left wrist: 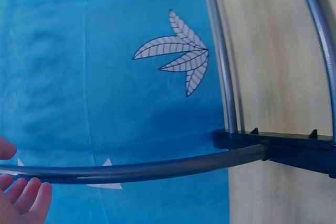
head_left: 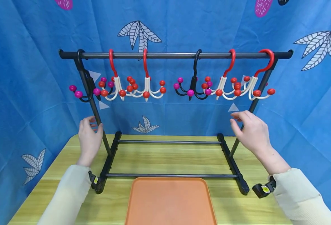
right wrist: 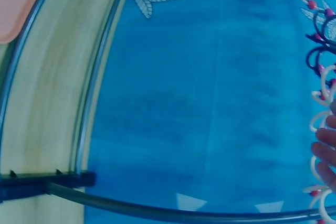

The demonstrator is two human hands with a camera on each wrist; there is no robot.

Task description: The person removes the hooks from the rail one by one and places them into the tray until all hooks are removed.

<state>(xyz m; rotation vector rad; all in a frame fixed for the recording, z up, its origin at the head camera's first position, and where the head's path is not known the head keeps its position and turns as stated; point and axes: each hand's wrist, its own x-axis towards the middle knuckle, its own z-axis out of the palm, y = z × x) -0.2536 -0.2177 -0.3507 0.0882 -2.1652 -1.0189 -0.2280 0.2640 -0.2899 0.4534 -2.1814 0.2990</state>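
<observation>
A black rack hung with several multi-arm hangers stands in the head view; its top bar (head_left: 171, 55) carries them. Two are black with magenta balls, one at the left end (head_left: 90, 84) and one right of centre (head_left: 193, 83). The others have red hooks, white arms and red balls, such as a white hanger (head_left: 147, 82). My left hand (head_left: 89, 137), loosely bent and holding nothing, is beside the left upright (left wrist: 157, 170); thumb and fingers show either side of it in the left wrist view. My right hand (head_left: 251, 129), relaxed and holding nothing, is by the right upright (right wrist: 136, 208), below the hangers.
An orange tray (head_left: 169, 200) lies at the front of the wooden table (head_left: 168, 157), close to the rack's front lower bar (head_left: 171, 175). The rack's black feet (head_left: 233, 165) stand on the table. A blue patterned curtain (head_left: 176, 118) hangs behind and at both sides.
</observation>
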